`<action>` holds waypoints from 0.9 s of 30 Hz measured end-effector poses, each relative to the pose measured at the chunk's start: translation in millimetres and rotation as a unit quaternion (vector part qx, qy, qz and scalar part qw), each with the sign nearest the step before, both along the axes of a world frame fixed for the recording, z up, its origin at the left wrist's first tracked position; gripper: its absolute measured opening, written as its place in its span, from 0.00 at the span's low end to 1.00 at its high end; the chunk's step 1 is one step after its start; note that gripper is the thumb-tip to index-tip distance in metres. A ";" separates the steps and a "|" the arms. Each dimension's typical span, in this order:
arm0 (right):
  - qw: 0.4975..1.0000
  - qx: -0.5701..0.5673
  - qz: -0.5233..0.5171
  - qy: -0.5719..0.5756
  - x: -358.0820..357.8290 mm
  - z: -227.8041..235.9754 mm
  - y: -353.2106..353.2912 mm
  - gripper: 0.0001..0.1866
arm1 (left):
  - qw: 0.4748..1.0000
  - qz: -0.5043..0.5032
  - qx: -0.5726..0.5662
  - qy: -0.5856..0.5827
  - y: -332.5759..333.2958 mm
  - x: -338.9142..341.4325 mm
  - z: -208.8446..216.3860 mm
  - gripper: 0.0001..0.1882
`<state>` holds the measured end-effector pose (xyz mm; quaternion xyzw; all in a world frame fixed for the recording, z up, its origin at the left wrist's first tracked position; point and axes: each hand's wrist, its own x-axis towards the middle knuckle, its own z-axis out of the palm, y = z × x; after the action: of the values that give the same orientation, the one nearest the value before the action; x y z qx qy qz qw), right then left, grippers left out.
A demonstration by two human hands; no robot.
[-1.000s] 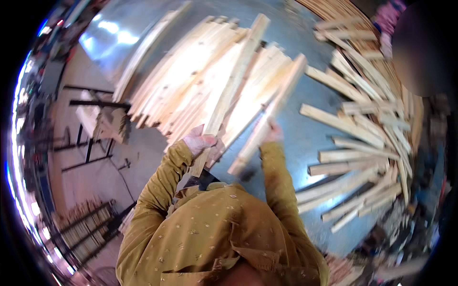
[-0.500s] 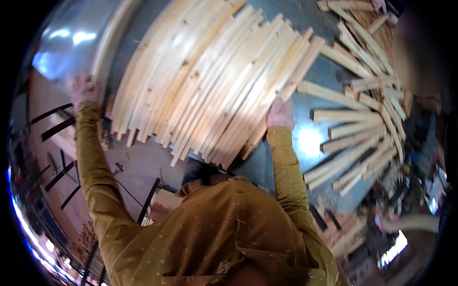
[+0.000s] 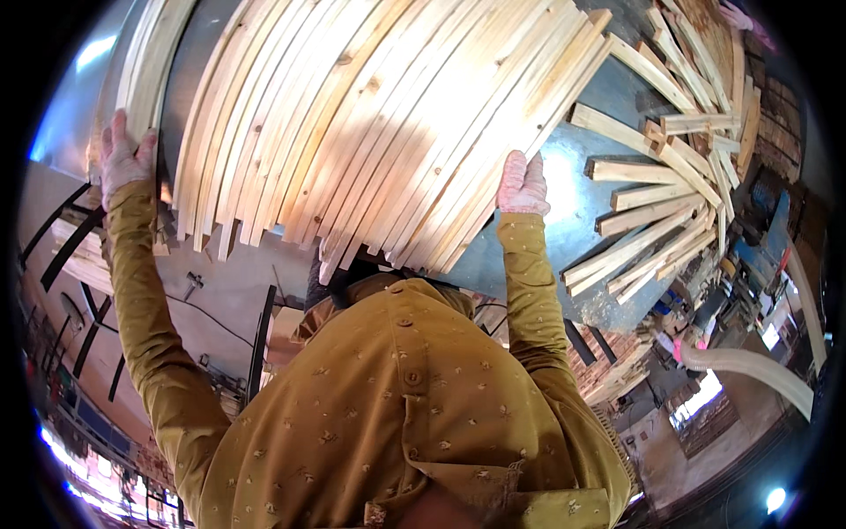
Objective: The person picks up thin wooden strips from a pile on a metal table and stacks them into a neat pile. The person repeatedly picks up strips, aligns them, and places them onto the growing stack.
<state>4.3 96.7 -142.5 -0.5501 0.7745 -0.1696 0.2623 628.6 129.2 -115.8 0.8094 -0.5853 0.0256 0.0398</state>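
A wide row of pale wooden strips (image 3: 352, 132), laid side by side with uneven near ends, fills the metal table in front of me. My right hand (image 3: 523, 183), in a pale glove, rests against the right edge of the row with its fingers stretched out. At the far left, a separate wooden piece (image 3: 152, 66) lies lengthwise, with a gap between it and the row. My left hand (image 3: 126, 160), also gloved, touches the near end of that piece, fingers and thumb spread. The far ends of the strips run out of view.
Shorter wooden pieces (image 3: 648, 194) lie fanned and heaped on the table's right side. Another person's gloved hand (image 3: 740, 16) shows at the far right. Black metal bars (image 3: 75, 242) stand below left; a pale flexible hose (image 3: 749, 363) curves at the lower right.
The view has shifted, and the row appears lower and larger. The strip on its right edge, slanted before, now lines up with the others. Both hands remain at the same pieces.
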 end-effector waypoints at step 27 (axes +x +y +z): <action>0.897 0.183 0.124 -0.383 433.8 84.4 -129.2 0.45 | 0.982 0.079 0.133 0.104 4.4 2.4 24.2 0.52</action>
<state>438.1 -32.5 -58.1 -0.4767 0.5569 -0.1881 0.6536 631.0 133.6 -91.5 0.8496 -0.5100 -0.1338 -0.0100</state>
